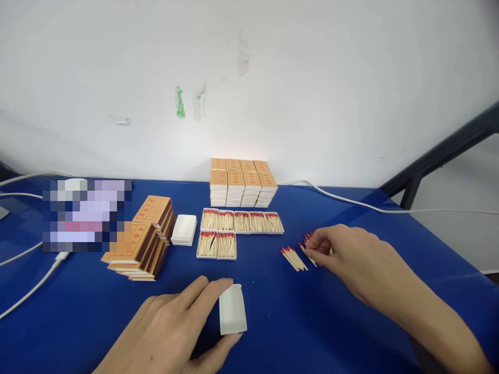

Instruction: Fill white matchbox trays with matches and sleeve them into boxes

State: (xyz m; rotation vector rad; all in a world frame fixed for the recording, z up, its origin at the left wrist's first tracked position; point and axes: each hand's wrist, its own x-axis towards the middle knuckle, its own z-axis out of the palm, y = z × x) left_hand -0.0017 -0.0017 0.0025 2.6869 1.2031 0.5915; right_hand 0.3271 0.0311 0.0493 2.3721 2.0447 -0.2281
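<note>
My left hand (183,322) grips an empty white matchbox tray (233,310) by its two ends, thumb at the near end and fingers at the far end. To the right, my right hand (335,249) has its fingertips pinched at a small heap of red-tipped matches (307,241), partly hidden by the hand. Beside them lies a loose group of matches (294,258). Beyond the held tray, several matchbox trays filled with matches (242,222) stand in two rows. A short stack of empty white trays (184,229) sits left of those rows.
A block of stacked orange matchboxes (244,182) stands against the white wall (312,104). At the left are stacks of orange matchbox covers (136,241), with a blurred-out object (91,213) and white cables (35,296). All rest on a blue table (273,337). A dark metal bar (440,145) slants at the right.
</note>
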